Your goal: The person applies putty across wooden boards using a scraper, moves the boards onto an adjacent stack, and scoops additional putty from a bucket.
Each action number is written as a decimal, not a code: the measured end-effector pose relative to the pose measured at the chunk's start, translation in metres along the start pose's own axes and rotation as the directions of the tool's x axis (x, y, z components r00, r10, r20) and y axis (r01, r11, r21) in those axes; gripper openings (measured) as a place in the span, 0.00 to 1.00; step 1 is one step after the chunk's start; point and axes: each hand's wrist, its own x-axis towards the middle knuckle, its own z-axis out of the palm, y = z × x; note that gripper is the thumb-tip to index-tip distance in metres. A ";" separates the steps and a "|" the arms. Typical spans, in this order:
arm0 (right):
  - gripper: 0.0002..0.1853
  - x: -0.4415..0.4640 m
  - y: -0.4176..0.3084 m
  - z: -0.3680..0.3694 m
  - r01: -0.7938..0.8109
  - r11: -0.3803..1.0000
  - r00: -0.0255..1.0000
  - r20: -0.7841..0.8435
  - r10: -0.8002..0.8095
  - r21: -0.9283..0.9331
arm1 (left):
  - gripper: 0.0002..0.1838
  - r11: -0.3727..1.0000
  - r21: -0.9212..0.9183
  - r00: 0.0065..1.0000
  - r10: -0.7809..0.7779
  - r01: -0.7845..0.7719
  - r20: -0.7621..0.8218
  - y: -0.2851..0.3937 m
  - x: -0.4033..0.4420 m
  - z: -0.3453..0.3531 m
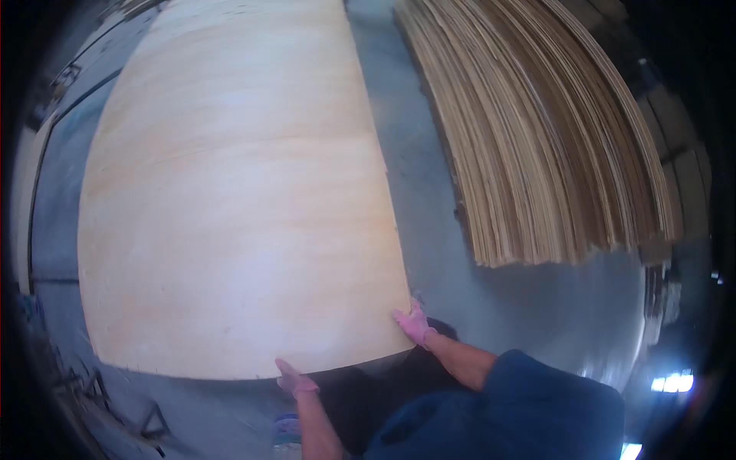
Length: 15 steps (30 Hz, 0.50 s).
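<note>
A large pale plywood sheet (238, 215) lies in front of me, stretching away to the far side of the view. My left hand (295, 380), in a pink glove, holds its near edge, with part of the hand over the top face and the other fingers hidden by the sheet. At the near right corner, my right hand (415, 325), gloved in pink too, grips the edge with its thumb on the top face. Its remaining fingers are partly out of sight.
To the right stands a tall stack of thin wood sheets (529, 146) with layered brown edges. Grey floor (429, 230) runs between stack and sheet. A purple-and-white object (287, 429) is below my left wrist. Dark metal framing (146, 422) shows at lower left.
</note>
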 end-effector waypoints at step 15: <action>0.59 -0.037 -0.011 0.087 -0.098 0.940 0.927 -0.374 -0.034 -0.327 | 0.42 0.971 -0.086 0.877 -0.163 0.225 0.451 0.050 0.049 -0.037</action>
